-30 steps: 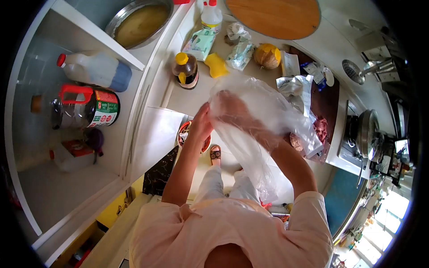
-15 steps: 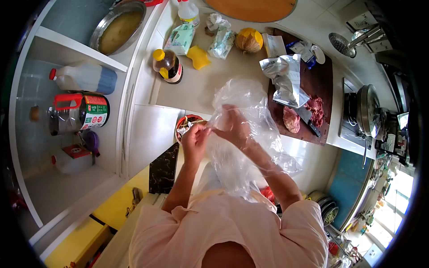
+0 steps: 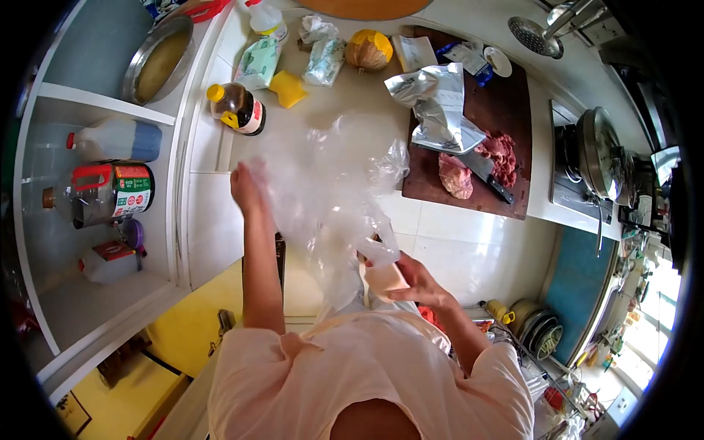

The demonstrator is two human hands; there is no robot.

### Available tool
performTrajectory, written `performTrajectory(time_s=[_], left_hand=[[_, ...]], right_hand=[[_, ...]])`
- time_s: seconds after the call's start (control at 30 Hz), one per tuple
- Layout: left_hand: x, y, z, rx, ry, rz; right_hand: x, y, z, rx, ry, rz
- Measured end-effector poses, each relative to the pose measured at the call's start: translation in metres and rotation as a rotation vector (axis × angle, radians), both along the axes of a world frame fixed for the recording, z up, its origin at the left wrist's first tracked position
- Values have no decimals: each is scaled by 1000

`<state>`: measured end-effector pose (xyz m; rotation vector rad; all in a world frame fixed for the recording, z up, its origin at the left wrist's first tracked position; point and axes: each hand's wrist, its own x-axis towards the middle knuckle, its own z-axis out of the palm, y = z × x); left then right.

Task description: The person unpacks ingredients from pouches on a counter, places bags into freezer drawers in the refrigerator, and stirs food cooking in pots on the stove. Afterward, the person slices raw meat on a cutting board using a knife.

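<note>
A large clear plastic bag point(image 3: 323, 198) spreads in front of my body, loose and crumpled. My left hand point(image 3: 251, 187) is raised at its left edge; motion blur smears the fingers. Nearer my body, the fingers of my right hand point(image 3: 419, 281) curl around the bag's lower right end. A pale peach patch shows between those fingers, and I cannot make out what it is. To the right, a dark red cutting board point(image 3: 469, 204) carries a pale pink piece of meat point(image 3: 455, 176), redder cut meat point(image 3: 499, 158), a knife point(image 3: 488, 177) and a silver foil pouch point(image 3: 442, 110).
At the counter's left stand a dark sauce bottle point(image 3: 238, 108), a yellow sponge point(image 3: 287, 89) and tissue packs point(image 3: 258, 64). A cut pumpkin point(image 3: 368, 51) sits behind. Shelves with bottles point(image 3: 114, 191) rise at left; a lidded pan point(image 3: 605, 165) is on the stove at right.
My hands have parted: the left moved left and up, the right moved down towards my body. The bag now stretches between them. The camera view shifted slightly.
</note>
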<state>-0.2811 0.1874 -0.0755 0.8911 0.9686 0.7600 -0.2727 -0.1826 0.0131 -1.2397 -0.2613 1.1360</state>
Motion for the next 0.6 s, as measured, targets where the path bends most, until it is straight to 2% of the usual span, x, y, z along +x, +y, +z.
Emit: performTrajectory(time_s=[0.03, 0.07, 0.13, 0.2, 0.23, 0.27, 0.3, 0.33, 0.4, 0.47, 0.5, 0.53, 0.57, 0.6], left_hand=[[21, -7, 5, 91, -58, -13], [37, -14, 17, 138, 26, -93], [65, -25, -5, 477, 12, -79], [57, -62, 22, 641, 189, -93], [46, -80, 33, 724, 278, -99], [31, -93, 23, 709, 266, -160], [19, -107, 3, 650, 202, -207], [12, -115, -18, 616, 259, -330], [13, -123, -51, 730, 361, -503], [27, -126, -44, 206, 231, -537], [26, -126, -41, 34, 190, -553], [21, -125, -38, -138, 150, -559], [14, -124, -38, -308, 110, -560], [1, -121, -50, -304, 125, -683]], right_hand=[[5, -12, 1, -38, -2, -12], [11, -21, 0, -74, -6, -20], [45, -23, -8, -45, -42, -241], [93, -6, -31, -13, -387, -371], [114, 4, -47, -33, -387, -361], [132, 16, -63, -53, -386, -351], [146, 30, -78, -94, -400, -317], [157, 44, -92, -138, -413, -281], [175, 63, -133, -185, -220, -57], [160, 79, -146, -210, -78, 96], [150, 77, -138, -99, -15, 194], [137, 84, -131, -155, -88, 323], [114, 85, -143, -79, -130, 301], [93, 84, -154, -3, -170, 277]])
